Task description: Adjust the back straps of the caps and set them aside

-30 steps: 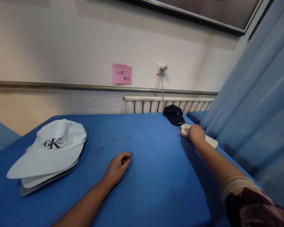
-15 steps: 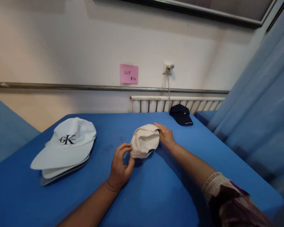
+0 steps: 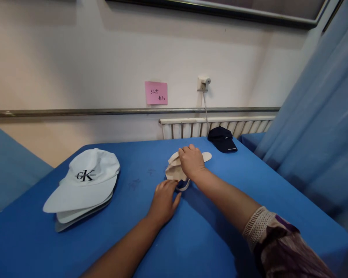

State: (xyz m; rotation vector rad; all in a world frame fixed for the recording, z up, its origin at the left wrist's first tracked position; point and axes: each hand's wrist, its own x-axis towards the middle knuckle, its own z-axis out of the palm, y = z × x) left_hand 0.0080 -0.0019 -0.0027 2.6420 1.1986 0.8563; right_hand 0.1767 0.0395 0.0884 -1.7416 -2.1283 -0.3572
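A beige cap [image 3: 173, 172] is in the middle of the blue-covered table [image 3: 133, 247], partly hidden by my hands. Its inside faces toward me, its brim sticks out to the right, and a strap loops at the near side. My right hand [image 3: 191, 162] reaches over the cap with fingers curled around its upper edge. At the near left edge, my left hand [image 3: 164, 200] holds the rim, fingers on top and thumb apart below.
White and grey caps [image 3: 94, 170] are stacked at the left, the top one lettered in black. A dark navy cap [image 3: 222, 139] lies at the far right near the radiator [image 3: 185, 129]. A blue curtain [image 3: 313, 127] hangs at the right.
The beige cap has turned so its inside and strap show toward me and its brim points right. My right hand has moved over its top; my left hand has shifted right.
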